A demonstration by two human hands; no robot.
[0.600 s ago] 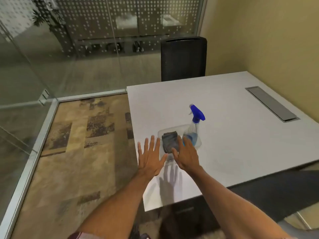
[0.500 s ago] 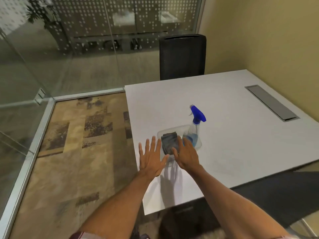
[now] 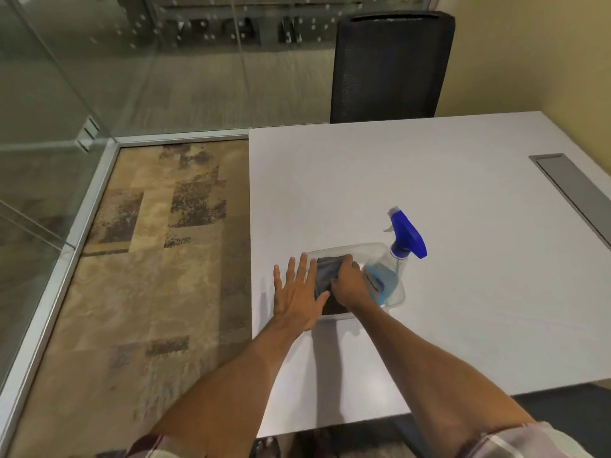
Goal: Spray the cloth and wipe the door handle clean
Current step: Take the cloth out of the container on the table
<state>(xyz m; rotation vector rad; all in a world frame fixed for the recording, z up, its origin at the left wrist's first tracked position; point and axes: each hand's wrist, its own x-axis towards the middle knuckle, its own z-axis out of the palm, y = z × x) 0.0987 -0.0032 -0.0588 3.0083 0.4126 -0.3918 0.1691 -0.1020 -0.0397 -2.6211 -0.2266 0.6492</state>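
Note:
A clear plastic tray (image 3: 395,294) sits near the left front of the white table (image 3: 429,180). In it lie a dark grey cloth (image 3: 325,271) and a spray bottle (image 3: 396,259) with a blue trigger head and blue liquid, leaning to the right. My right hand (image 3: 348,282) reaches into the tray with its fingers curled on the cloth. Spread flat with fingers apart, my left hand (image 3: 297,292) rests at the tray's left rim and holds nothing. No door handle is in view.
A black chair (image 3: 390,64) stands at the table's far edge. Glass walls (image 3: 99,61) with a metal floor frame enclose the left and back. A grey cable hatch (image 3: 575,190) is set in the table at the right. Patterned carpet (image 3: 148,259) covers the floor on the left.
Both hands have moved forward to the tray. My right hand went from open above the cloth to curled on it. The view has come closer to the table.

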